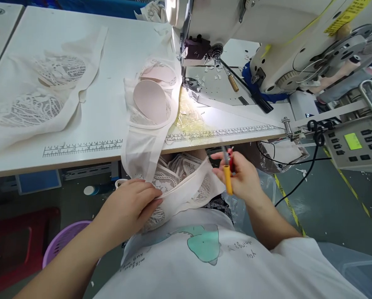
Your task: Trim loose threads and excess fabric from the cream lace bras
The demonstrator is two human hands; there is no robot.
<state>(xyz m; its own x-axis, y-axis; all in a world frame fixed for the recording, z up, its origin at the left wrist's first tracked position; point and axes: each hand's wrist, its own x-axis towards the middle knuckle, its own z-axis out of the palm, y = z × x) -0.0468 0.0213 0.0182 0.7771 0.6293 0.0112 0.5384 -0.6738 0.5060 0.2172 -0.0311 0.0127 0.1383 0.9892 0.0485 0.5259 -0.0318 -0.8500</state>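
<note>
My left hand (133,207) pinches the edge of a white lace bra (186,193) that lies across my lap. My right hand (243,174) is at the other end of that bra, gripping a pair of small scissors (227,178) with orange and red handles. Their blades point up toward the table edge and look slightly blurred. Behind the held piece, more lace bra cups (186,166) are bunched under the table edge. Another white bra (150,101) lies on the table beside the sewing machine needle, one end hanging over the edge toward my left hand.
The sewing machine (201,50) stands at the back right, with fabric scraps, a wooden-handled tool (232,82) and a control panel (357,143) nearby. More lace bras (53,91) lie at left. A purple basket (64,241) and red stool (18,245) are below.
</note>
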